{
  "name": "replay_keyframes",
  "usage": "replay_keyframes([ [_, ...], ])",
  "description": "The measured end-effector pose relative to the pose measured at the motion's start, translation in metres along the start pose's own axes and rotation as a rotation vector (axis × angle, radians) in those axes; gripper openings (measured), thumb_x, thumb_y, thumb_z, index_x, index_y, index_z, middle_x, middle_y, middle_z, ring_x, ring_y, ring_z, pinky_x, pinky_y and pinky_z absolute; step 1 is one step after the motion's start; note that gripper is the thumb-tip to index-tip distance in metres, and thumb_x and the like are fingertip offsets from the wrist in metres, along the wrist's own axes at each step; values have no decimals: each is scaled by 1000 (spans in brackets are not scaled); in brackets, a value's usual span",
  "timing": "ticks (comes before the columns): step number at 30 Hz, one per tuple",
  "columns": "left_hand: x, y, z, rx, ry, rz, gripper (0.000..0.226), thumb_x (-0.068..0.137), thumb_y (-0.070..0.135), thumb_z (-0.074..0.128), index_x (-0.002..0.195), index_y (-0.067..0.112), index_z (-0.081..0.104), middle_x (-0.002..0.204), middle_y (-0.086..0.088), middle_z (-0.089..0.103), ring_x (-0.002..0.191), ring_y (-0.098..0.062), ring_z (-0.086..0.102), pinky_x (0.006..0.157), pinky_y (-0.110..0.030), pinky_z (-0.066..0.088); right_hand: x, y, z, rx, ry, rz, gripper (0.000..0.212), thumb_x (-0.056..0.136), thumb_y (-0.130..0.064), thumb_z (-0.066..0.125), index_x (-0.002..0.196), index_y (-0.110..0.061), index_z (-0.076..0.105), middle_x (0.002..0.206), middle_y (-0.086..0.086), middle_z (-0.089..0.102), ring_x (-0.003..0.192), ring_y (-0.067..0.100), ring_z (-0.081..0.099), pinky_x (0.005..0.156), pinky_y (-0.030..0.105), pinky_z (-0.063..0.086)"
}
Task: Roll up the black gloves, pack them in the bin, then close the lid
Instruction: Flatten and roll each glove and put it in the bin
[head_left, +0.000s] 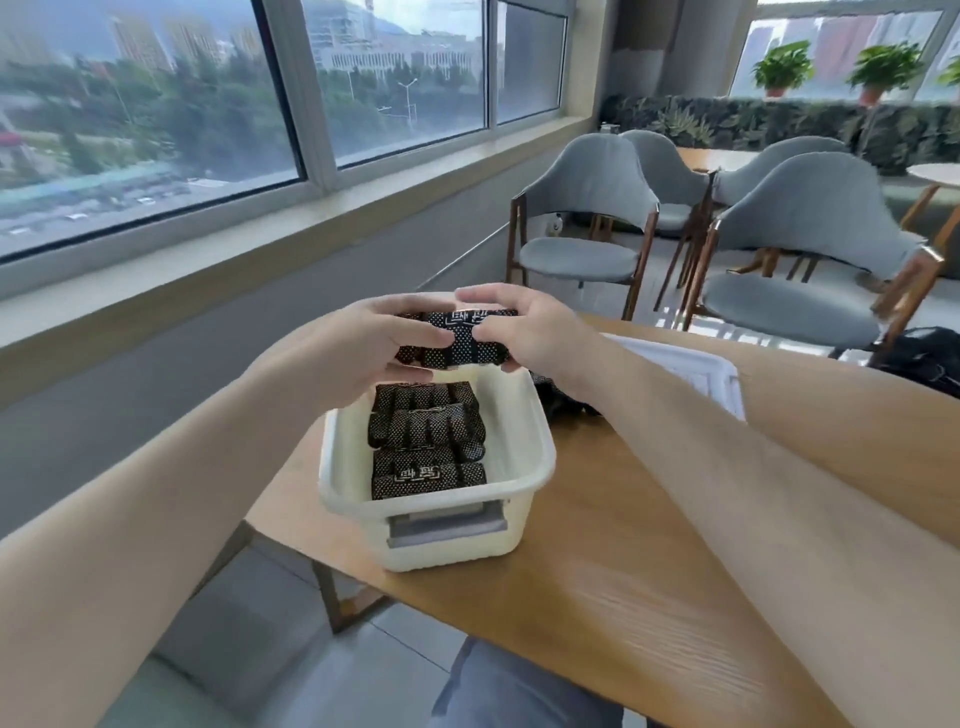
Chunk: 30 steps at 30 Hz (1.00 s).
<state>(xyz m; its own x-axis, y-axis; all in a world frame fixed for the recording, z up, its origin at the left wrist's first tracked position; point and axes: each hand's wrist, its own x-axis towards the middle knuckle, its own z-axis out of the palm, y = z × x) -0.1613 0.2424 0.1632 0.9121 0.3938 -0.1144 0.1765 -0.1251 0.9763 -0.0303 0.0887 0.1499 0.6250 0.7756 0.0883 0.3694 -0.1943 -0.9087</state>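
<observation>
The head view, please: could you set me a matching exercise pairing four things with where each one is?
1. held glove roll
2. packed glove rolls
3. lid
4. bin

A. lying on the table, right of the bin
B. inside the bin
C. standing open at the table's left edge
D. gripped by the left hand and right hand over the bin

Pairs: 1-D, 2-B, 3-A, 4-C

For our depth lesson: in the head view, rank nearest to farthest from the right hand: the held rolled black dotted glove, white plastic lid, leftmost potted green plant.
1. Held rolled black dotted glove: in the right hand.
2. White plastic lid: on the table, rightward.
3. Leftmost potted green plant: far window.
</observation>
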Motion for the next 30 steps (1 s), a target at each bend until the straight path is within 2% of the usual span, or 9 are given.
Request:
replay_keyframes([
  [4, 9, -16, -18, 389, 90, -39, 22, 76, 22, 85, 94, 33, 79, 104, 2, 76, 105, -15, 68, 92, -34, 51, 15, 1, 22, -164, -114, 58, 29, 95, -11, 60, 112, -30, 74, 97, -1, 68, 87, 12, 62, 76, 29, 59],
  [6, 13, -20, -19, 595, 48, -94, 17, 76, 29, 85, 90, 33, 77, 98, 4, 75, 99, -17, 67, 81, -31, 51, 21, -1, 31, -280, -198, 104, 21, 95, -14, 61, 107, -27, 72, 97, -4, 68, 91, 13, 65, 68, 26, 61],
  [9, 15, -20, -12, 957, -75, -154, 19, 85, 35, 78, 101, 29, 70, 97, 7, 68, 88, -14, 61, 65, -26, 42, 28, 1, 45, -438, -320, 205, 18, 94, -12, 63, 109, -18, 70, 108, 3, 66, 103, 24, 67, 66, 28, 64],
  [12, 20, -23, -5, 1177, -200, -193, 30, 89, 36, 75, 116, 26, 66, 89, 10, 60, 84, -15, 57, 63, -24, 40, 34, 7, 60, -547, -435, 285, 32, 92, -11, 68, 123, -14, 68, 125, 7, 59, 111, 32, 64, 72, 34, 65],
  [15, 24, -28, 0, 1335, -299, -217, 41, 91, 36, 72, 126, 16, 65, 100, 3, 66, 98, -23, 60, 81, -31, 48, 35, 9, 66, -680, -529, 289, 38, 92, -18, 72, 130, -19, 64, 125, 3, 56, 98, 30, 72, 86, 36, 62],
  [19, 26, -39, 8, 1435, -344, -175, 38, 95, 35, 67, 126, 12, 64, 100, 1, 59, 91, -20, 51, 76, -27, 37, 34, 17, 71, -756, -582, 253, 39, 95, -20, 72, 132, -22, 62, 115, -2, 57, 68, 16, 67, 65, 22, 53],
  [22, 29, -48, 8, 1505, -362, -170, 40, 94, 34, 69, 127, 13, 63, 101, 1, 58, 92, -20, 50, 77, -29, 39, 38, 23, 77, -782, -588, 203, 38, 91, -22, 76, 127, -21, 62, 122, 0, 62, 69, 17, 70, 60, 23, 53],
  [26, 35, -58, 9, 1613, -311, -120, 33, 88, 41, 74, 108, 17, 65, 99, -1, 60, 94, -23, 52, 80, -37, 49, 41, 25, 80, -972, -541, 96, 30, 87, -35, 80, 104, -17, 62, 101, 4, 70, 77, 24, 69, 65, 28, 49],
  [30, 36, -63, 13, 1636, -423, -170, 29, 98, 34, 60, 109, 10, 72, 102, 1, 71, 85, -20, 54, 76, -32, 44, 37, 24, 81, -1071, -587, 56, 27, 92, -37, 74, 104, -14, 71, 90, 3, 67, 88, 28, 63, 71, 29, 48],
])
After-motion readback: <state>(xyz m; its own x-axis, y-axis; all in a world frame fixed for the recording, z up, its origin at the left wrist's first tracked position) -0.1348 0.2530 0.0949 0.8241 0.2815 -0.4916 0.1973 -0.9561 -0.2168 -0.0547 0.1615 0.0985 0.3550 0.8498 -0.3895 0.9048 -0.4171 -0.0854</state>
